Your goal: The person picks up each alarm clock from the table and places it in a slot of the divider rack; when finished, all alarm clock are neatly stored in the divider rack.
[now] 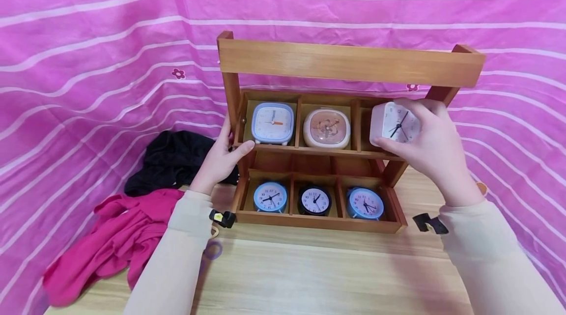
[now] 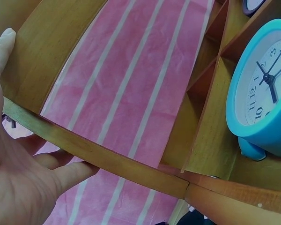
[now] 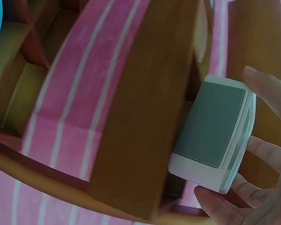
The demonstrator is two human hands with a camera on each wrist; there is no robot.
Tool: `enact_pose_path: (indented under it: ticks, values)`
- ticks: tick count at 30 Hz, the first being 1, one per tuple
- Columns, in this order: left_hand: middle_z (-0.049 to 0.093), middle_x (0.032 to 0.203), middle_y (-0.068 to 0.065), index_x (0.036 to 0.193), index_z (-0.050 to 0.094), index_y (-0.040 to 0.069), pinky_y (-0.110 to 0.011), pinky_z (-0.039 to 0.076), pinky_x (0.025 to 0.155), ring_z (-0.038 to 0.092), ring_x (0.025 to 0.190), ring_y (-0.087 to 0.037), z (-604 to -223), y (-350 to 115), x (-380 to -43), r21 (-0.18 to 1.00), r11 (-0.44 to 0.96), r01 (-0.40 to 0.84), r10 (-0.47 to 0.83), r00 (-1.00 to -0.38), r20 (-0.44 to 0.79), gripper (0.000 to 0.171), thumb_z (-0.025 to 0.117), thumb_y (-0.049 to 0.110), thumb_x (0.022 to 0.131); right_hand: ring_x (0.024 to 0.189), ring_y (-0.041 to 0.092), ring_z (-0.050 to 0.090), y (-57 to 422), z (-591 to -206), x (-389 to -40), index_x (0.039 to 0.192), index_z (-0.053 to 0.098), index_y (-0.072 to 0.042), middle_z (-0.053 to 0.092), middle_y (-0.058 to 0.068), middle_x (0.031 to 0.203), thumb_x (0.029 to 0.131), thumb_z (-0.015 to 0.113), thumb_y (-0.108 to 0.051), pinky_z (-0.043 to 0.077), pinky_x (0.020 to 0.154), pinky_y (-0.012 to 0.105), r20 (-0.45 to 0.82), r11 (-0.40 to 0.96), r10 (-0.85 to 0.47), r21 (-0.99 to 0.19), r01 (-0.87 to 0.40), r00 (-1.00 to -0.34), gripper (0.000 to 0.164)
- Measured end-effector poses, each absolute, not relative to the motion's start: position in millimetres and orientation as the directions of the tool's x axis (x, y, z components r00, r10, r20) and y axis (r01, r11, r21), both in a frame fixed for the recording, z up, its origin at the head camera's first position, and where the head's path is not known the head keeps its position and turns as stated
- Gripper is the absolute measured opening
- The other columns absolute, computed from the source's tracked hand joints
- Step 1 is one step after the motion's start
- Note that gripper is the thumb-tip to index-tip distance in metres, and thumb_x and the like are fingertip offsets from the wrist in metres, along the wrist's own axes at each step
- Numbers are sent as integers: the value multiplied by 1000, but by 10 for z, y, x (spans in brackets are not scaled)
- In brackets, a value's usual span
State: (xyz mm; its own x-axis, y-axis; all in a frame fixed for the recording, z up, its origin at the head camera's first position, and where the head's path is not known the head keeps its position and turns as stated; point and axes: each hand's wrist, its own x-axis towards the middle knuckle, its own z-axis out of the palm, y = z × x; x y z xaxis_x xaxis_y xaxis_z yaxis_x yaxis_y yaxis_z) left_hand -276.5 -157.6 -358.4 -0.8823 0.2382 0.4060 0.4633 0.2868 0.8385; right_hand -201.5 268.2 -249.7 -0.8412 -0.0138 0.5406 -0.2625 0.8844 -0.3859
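A two-tier wooden shelf (image 1: pixel 353 67) stands on the table, each tier divided into three compartments. My left hand (image 1: pixel 219 160) grips its left side, thumb on the upper tier's front edge and the other fingers behind the upright. My right hand (image 1: pixel 431 140) holds a white square alarm clock (image 1: pixel 390 121) at the upper right compartment, thumb below and fingers above. The right wrist view shows that clock's grey panel (image 3: pixel 213 124). Beside it on the upper tier sit a round-cornered cartoon clock (image 1: pixel 327 129) and a blue-rimmed square clock (image 1: pixel 272 123).
Two light-blue round clocks (image 1: pixel 270 197) flank a black one (image 1: pixel 314 200) on the lower tier. Black cloth (image 1: pixel 172 160) and magenta cloth (image 1: pixel 128 236) lie at the left. Pink striped fabric (image 1: pixel 110 59) hangs behind the shelf. In front of it extends the wooden tabletop (image 1: pixel 327 275).
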Motion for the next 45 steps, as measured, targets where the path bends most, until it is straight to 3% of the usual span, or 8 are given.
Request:
enact_pose_path:
  ticks: [3, 9, 20, 28, 39, 45]
  values:
    - [24, 172, -2, 165, 5, 51, -66, 32, 118, 34, 152, -37, -3593, -1567, -2759, 839, 297, 457, 236, -886, 399, 92, 70, 37, 101, 125, 48, 45, 2647, -2551, -2071, 145, 61, -14, 47, 32, 142, 71, 96, -45, 44, 90, 73, 510, 898, -16, -370, -236, -860, 88]
    - [25, 171, 1, 162, 6, 56, -68, 32, 117, 35, 152, -36, -3594, -1570, -2763, 840, 301, 452, 238, -888, 393, 91, 70, 37, 101, 118, 48, 47, 2606, -2649, -2118, 148, 58, -16, 42, 31, 145, 74, 93, -47, 48, 83, 72, 467, 910, -17, -360, -208, -884, 87]
    - [25, 171, -1, 165, 6, 51, -64, 32, 119, 34, 152, -35, -3583, -1593, -2734, 841, 289, 457, 234, -886, 401, 91, 70, 35, 101, 126, 51, 47, 2567, -2715, -2197, 146, 58, -14, 40, 33, 146, 74, 93, -48, 46, 89, 73, 414, 909, -3, -378, -175, -910, 87]
    - [24, 172, 1, 165, 6, 50, -63, 33, 119, 34, 152, -32, -3590, -1602, -2724, 846, 255, 468, 237, -879, 414, 91, 69, 31, 102, 127, 53, 46, 2532, -2678, -2225, 154, 52, -11, 37, 34, 150, 80, 88, -51, 46, 94, 74, 327, 926, -45, -341, -162, -944, 91]
    - [24, 172, 0, 163, 6, 55, -69, 32, 117, 32, 153, -38, -3570, -1589, -2736, 841, 309, 444, 230, -893, 387, 91, 70, 40, 100, 131, 55, 41, 2554, -2707, -2224, 156, 49, -10, 35, 36, 150, 84, 86, -46, 41, 100, 77, 334, 925, -65, -333, -182, -940, 88]
    - [22, 172, 1, 164, 2, 53, -65, 29, 120, 31, 154, -33, -3554, -1573, -2693, 850, 291, 438, 228, -895, 383, 93, 69, 35, 101, 139, 54, 35, 2539, -2783, -2172, 152, 52, -5, 38, 34, 152, 85, 86, -40, 29, 112, 76, 424, 915, -97, -318, -248, -901, 83]
